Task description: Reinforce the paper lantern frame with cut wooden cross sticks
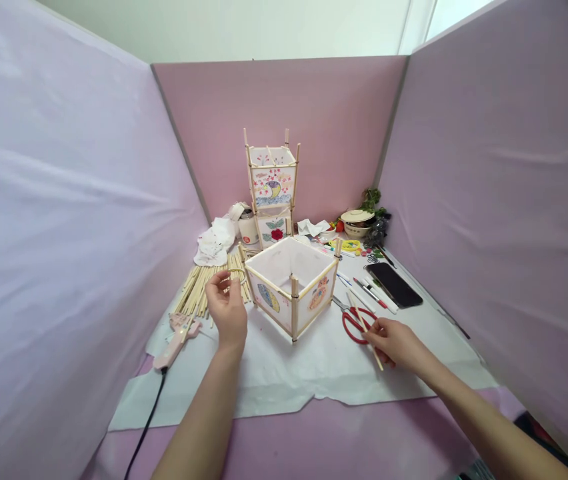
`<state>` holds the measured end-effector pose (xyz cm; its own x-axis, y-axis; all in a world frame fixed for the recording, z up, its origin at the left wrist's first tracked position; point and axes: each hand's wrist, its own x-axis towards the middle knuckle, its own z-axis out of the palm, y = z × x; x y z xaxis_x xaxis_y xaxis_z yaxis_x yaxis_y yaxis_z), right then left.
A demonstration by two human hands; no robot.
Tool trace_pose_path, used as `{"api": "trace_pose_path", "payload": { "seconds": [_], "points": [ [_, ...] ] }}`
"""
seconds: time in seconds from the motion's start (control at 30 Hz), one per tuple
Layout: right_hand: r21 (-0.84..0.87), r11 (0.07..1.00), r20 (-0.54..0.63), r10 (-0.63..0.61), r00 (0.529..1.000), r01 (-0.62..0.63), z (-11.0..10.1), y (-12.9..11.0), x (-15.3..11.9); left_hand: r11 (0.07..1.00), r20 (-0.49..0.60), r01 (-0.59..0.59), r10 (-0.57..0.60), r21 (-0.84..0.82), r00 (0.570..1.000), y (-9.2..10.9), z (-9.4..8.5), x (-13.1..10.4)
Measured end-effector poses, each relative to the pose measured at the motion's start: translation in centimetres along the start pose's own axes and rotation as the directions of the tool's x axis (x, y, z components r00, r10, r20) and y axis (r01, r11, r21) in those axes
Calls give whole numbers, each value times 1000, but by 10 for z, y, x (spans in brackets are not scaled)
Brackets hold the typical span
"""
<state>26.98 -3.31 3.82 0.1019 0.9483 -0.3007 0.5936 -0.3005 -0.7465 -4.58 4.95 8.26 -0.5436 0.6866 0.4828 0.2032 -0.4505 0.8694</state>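
Nearest the camera are your forearms. Your right hand has its fingers pinched on a slim wooden stick, slanting over the red-handled scissors. Your left hand curls beside the panelled box; something thin and yellowish shows at its fingertips, though whether you grip it is hard to tell. The box sits between your hands and seems well along: four walls up, near ones decorated, top uncovered. Behind rise two stacked decorated sections, separate from it. Your stick isn't yet joined; loose sticks lie left.
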Motion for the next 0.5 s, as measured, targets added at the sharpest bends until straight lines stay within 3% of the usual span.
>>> {"api": "trace_pose_path", "payload": {
  "seconds": [0.07, 0.13, 0.27, 0.33, 0.4, 0.43, 0.5],
  "points": [
    [-153, 985, -56, -86, 995, 77, -10, -18, -6, 1000, -41, 15, -16, -26, 999, -9, 2, 8],
    [-284, 939, -139, -239, 961, 193, -30, -48, -23, 999, -37, 35, -36, -25, 999, -22, 3, 10],
    [-286, 848, -261, -516, 816, 445, -68, -133, -52, 994, 49, 94, -97, 60, 994, -51, 5, -3],
    [-345, 756, -151, -630, 762, 557, -68, -179, -42, 988, 110, 107, -119, 109, 987, -63, 7, -14],
    [-396, 643, 78, -688, 722, 655, -52, -218, -12, 984, 166, 110, -133, 139, 977, -70, 8, -22],
    [-411, 610, 195, -668, 718, 678, -38, -233, 8, 983, 190, 109, -137, 149, 972, -72, 8, -25],
    [-454, 603, 407, -514, 755, 655, -6, -253, 47, 981, 234, 101, -138, 163, 962, -74, 7, -28]
  ]
}}
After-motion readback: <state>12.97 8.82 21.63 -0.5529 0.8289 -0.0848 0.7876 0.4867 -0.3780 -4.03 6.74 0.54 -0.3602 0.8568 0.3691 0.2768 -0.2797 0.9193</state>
